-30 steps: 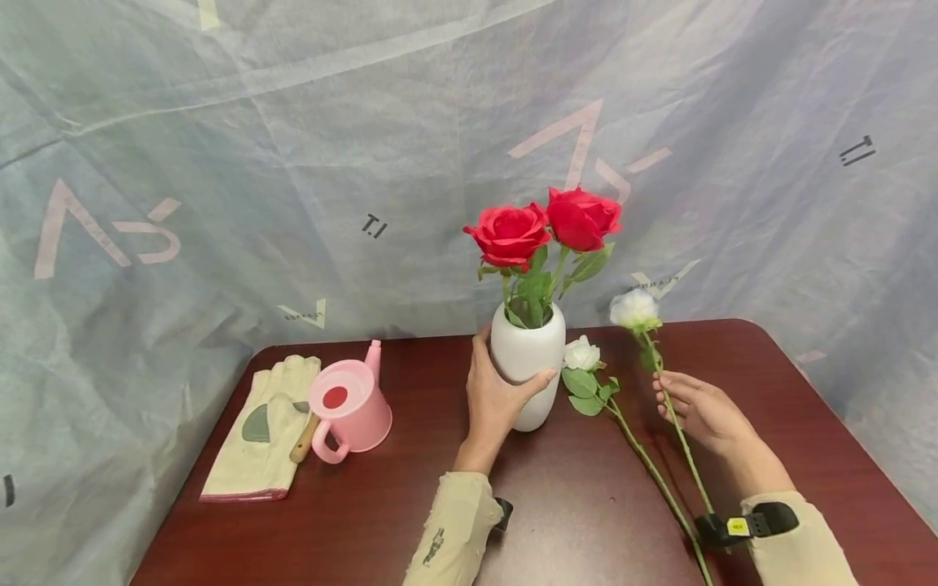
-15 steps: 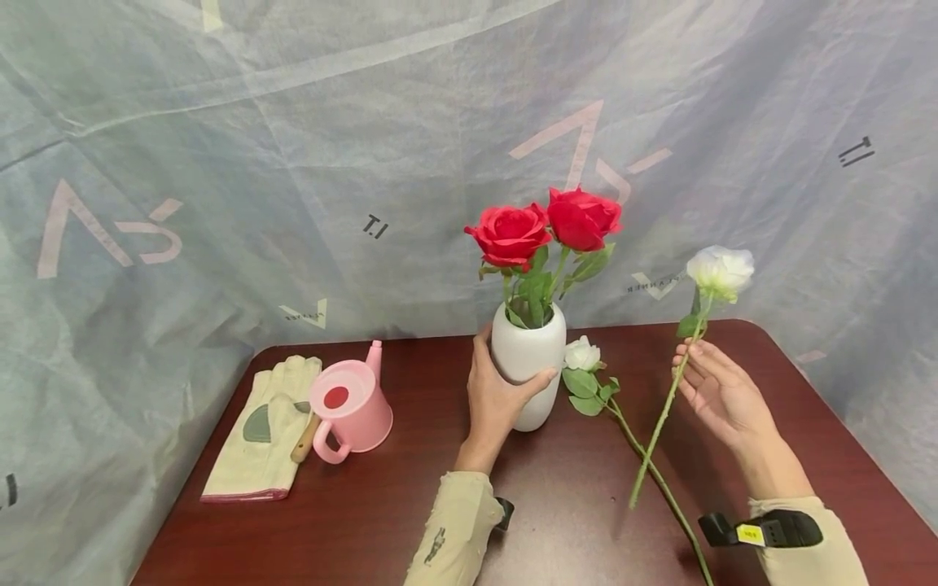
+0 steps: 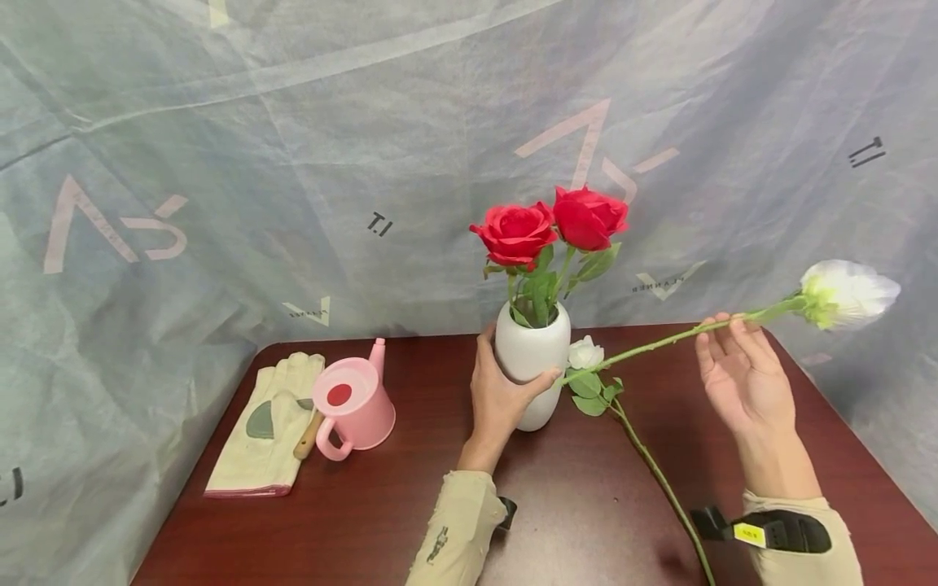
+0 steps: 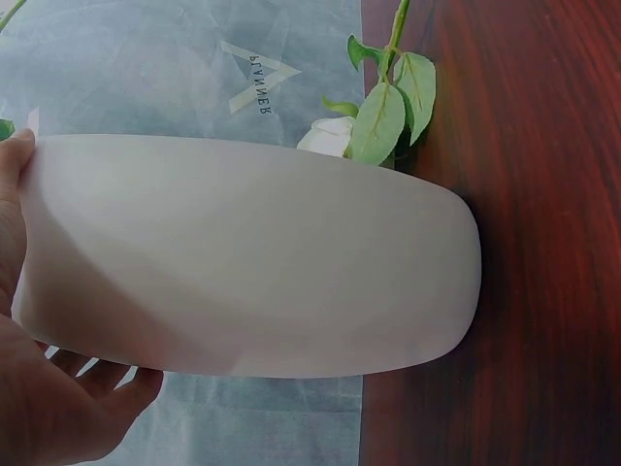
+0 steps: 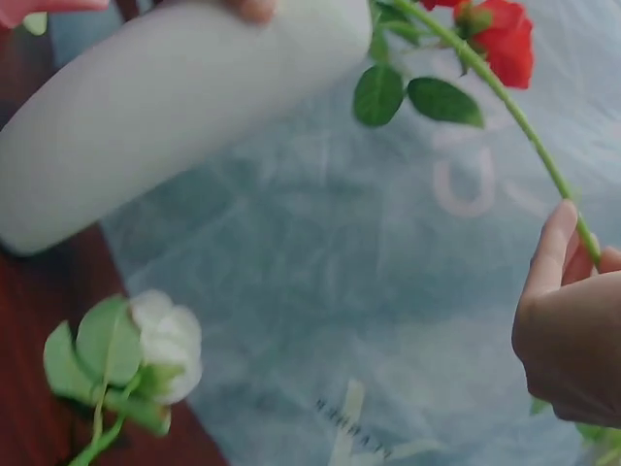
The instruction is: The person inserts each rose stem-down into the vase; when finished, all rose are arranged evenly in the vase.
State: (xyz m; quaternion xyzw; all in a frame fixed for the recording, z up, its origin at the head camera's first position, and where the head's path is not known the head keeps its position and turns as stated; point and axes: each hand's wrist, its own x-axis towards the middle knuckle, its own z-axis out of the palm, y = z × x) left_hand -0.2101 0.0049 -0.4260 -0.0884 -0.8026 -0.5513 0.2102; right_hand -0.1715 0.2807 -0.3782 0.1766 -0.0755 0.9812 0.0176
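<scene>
My left hand [image 3: 501, 399] grips a white vase [image 3: 541, 350] around its side, thumb across the front. Two red roses, a left one [image 3: 516, 234] and a right one [image 3: 590, 218], stand in the vase with their green leaves at its mouth. To the right, my right hand [image 3: 751, 382] pinches the stem of a white rose [image 3: 846, 293] between fingertips and thumb. That rose is tilted almost level, its bloom to the right and its stem end overlapping the vase's side in the head view. In the right wrist view the stem [image 5: 519, 116] crosses in front of the red roses.
A second white rose [image 3: 586, 352] lies on the dark red table [image 3: 586, 505], its stem running toward the front edge. At the left are a pink watering can [image 3: 362, 411], cream gloves [image 3: 252, 452] and a wooden handle [image 3: 308, 435]. A grey sheet [image 3: 366, 146] hangs behind.
My right hand has lifted the white rose off to the right and turned it, so the bloom now points right and the stem end left. The left hand stays on the vase.
</scene>
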